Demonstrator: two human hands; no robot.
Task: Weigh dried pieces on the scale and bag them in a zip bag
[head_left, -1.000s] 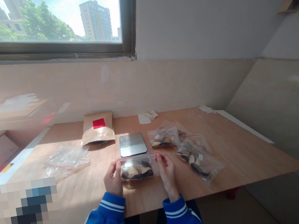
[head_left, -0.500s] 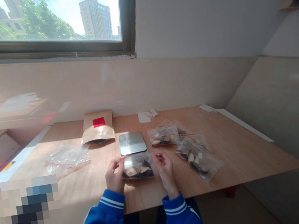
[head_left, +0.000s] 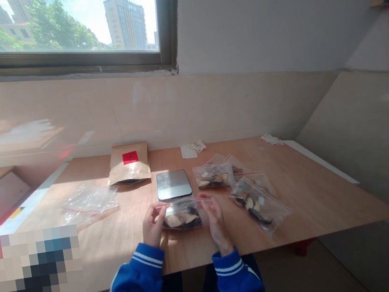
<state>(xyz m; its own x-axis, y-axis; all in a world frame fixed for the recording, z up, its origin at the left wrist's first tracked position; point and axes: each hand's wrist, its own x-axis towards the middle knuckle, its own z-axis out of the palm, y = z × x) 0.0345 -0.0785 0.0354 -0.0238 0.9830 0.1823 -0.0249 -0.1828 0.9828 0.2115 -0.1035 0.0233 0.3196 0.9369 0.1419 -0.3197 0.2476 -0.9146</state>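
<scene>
The filled zip bag (head_left: 182,215) hangs between both hands just above the wooden table (head_left: 316,206), in front of the scale (head_left: 173,184). The left hand (head_left: 152,225) pinches its left top corner, the right hand (head_left: 215,218) its right. More filled bags (head_left: 257,202) lie to the right.

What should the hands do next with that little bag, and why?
Probably pinch along the top edge of the bag to press it shut: the left hand and right hand both grip that edge, and other filled bags lie beside it.
</scene>
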